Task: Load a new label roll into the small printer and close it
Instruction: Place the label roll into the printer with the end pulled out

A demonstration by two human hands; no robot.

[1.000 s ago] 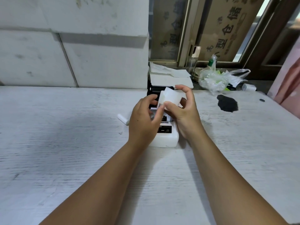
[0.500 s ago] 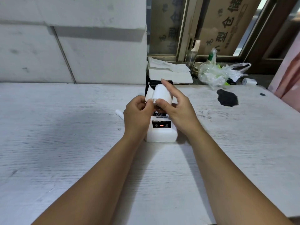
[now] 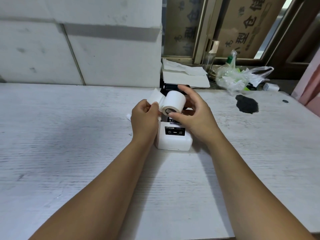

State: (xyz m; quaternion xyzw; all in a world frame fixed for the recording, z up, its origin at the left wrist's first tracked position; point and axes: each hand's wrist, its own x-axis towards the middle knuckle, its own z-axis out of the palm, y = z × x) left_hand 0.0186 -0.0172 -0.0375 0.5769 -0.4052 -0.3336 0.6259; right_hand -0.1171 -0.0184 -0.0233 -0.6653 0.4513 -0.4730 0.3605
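A small white printer [image 3: 174, 142] stands on the white table [image 3: 69, 144], its black lid [image 3: 170, 88] open at the back. A white label roll [image 3: 174, 103] with a dark core hangs just above the open bay. My right hand [image 3: 195, 116] grips the roll, thumb on its near end and fingers behind it. Pinched in my left hand [image 3: 144, 118] is the roll's loose paper end [image 3: 155, 97], pulled out to the left. The inside of the bay is mostly hidden by the roll and my hands.
A small white cylinder [image 3: 128, 116] lies on the table behind my left hand. A black patch [image 3: 246, 106] marks the table at right. On the sill behind are folded white papers [image 3: 185, 75], a glass bottle [image 3: 211, 56] and a plastic bag [image 3: 240, 77].
The roll has turned so its dark core faces me, and the loose paper end has been drawn out to the left. Both hands stay above the printer.
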